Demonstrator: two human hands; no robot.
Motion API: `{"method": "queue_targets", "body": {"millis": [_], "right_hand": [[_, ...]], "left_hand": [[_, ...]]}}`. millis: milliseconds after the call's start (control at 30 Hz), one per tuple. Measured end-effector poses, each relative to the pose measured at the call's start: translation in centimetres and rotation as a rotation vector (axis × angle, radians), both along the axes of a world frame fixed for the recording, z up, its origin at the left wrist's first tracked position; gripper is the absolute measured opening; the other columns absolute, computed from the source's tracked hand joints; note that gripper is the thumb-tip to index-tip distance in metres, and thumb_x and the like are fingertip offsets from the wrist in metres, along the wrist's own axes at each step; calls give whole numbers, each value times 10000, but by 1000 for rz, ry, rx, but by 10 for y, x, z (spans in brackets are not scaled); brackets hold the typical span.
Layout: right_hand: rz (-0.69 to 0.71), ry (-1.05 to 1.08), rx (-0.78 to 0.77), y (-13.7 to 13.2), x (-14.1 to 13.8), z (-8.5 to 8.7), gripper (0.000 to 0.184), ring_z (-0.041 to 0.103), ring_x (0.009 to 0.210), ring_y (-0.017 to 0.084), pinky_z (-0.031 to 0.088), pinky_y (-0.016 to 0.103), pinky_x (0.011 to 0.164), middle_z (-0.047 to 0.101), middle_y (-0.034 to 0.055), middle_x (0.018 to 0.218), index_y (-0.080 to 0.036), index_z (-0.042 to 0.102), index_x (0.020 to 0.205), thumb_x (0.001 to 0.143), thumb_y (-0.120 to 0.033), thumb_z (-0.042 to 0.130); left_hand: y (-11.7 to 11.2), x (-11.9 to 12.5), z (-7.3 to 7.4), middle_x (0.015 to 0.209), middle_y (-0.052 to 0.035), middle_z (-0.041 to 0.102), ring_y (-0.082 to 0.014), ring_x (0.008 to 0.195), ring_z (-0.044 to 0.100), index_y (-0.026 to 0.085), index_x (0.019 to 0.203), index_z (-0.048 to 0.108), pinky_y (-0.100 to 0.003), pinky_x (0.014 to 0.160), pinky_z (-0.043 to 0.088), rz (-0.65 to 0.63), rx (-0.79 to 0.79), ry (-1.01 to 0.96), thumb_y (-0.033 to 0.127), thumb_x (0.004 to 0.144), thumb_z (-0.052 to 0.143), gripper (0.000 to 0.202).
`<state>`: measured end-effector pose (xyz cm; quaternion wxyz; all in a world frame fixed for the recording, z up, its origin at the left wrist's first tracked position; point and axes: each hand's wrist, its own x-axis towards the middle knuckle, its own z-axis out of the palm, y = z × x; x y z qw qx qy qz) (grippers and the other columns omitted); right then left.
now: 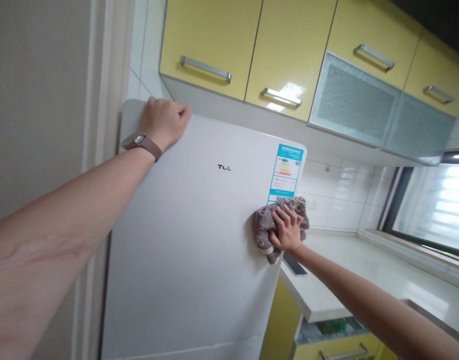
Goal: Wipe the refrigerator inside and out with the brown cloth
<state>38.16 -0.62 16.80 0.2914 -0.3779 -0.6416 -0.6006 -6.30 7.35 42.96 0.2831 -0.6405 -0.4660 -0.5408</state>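
Note:
A white fridge (192, 235) fills the middle of the view, with a blue energy label (286, 172) at its upper right corner. My left hand (164, 120), a brown-strapped watch (141, 143) on its wrist, curls over the fridge door's top left edge. My right hand (287, 229) presses a grey-brown cloth (263, 227) flat against the door's right edge, just below the label.
Yellow wall cabinets (289, 45) with metal handles hang above the fridge. A white countertop (364, 270) runs to the right, with a dark phone (295, 265) on its near corner. A window (435, 205) is at the far right, a wall (38, 100) at the left.

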Motion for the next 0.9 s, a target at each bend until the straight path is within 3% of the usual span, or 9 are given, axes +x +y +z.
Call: {"method": "queue_targets", "body": {"millis": [100, 167, 233, 333, 400, 500, 667, 800, 900], "right_hand": [[40, -336, -97, -4, -1, -17, 513, 526, 1375, 396, 383, 582, 1053, 697, 127, 1372, -252, 693, 1318, 882, -487, 557], [104, -616, -186, -3, -6, -12, 472, 538, 1373, 340, 409, 544, 1015, 694, 69, 1408, -294, 716, 1280, 918, -515, 509], [167, -837, -290, -1, -12, 8, 437, 538, 1388, 270, 433, 488, 989, 666, 1, 1466, -339, 704, 1294, 948, -503, 495], [176, -923, -421, 2, -21, 61, 430, 539, 1401, 228, 440, 449, 991, 651, -47, 1487, -407, 658, 1354, 942, -475, 557], [70, -700, -393, 2, -27, 102, 467, 525, 1414, 285, 421, 496, 1004, 656, -8, 1478, -417, 637, 1393, 939, -495, 561], [-89, -182, -197, 2, -44, 162, 585, 445, 1449, 414, 373, 597, 1041, 593, 143, 1517, -262, 596, 1467, 956, -519, 475], [-37, 215, -65, 12, -101, 243, 600, 466, 1371, 445, 345, 659, 1068, 574, 196, 1486, -224, 531, 1484, 974, -514, 405], [-83, 517, -186, 18, -144, 286, 527, 599, 1151, 389, 369, 604, 1038, 709, 223, 1162, -151, 685, 1171, 1033, -488, 305], [-106, 582, -264, 18, -156, 300, 560, 613, 1122, 358, 372, 530, 1014, 711, 253, 1117, -115, 691, 1053, 1059, -502, 287]], "left_hand": [[1, 0, 0, 1193, -203, 746, -303, 1150, 621, 77, 1165, 767, -422, 1078, 330, -11, 1, -2, 517, 1085, 216, 710], [1, -1, -1, 1206, -202, 745, -308, 1152, 617, 82, 1179, 765, -433, 1071, 334, -14, -5, 5, 518, 1080, 216, 708], [0, -1, -1, 1220, -190, 744, -313, 1160, 612, 103, 1194, 765, -450, 1070, 331, -22, -10, 15, 527, 1074, 213, 706], [1, -2, -2, 1203, -143, 753, -310, 1175, 601, 168, 1187, 774, -475, 1077, 322, -32, -2, 17, 548, 1069, 198, 699], [1, -2, -2, 1178, -136, 756, -317, 1183, 601, 182, 1167, 779, -485, 1072, 323, -33, 5, 19, 545, 1067, 202, 689], [-1, 0, -2, 1178, -163, 751, -335, 1197, 607, 146, 1156, 775, -474, 1058, 325, -31, -3, 14, 530, 1068, 228, 674], [-5, 2, -1, 1209, -198, 750, -314, 1156, 631, 88, 1163, 773, -436, 1044, 330, -19, 0, 10, 476, 1075, 241, 664], [-6, 0, -1, 1234, -190, 752, -302, 1152, 632, 117, 1162, 786, -427, 1038, 329, -23, -3, 9, 493, 1073, 252, 659], [-6, -1, -1, 1262, -186, 747, -301, 1165, 629, 138, 1167, 788, -424, 1043, 319, -35, -18, 5, 519, 1073, 248, 668]]}}
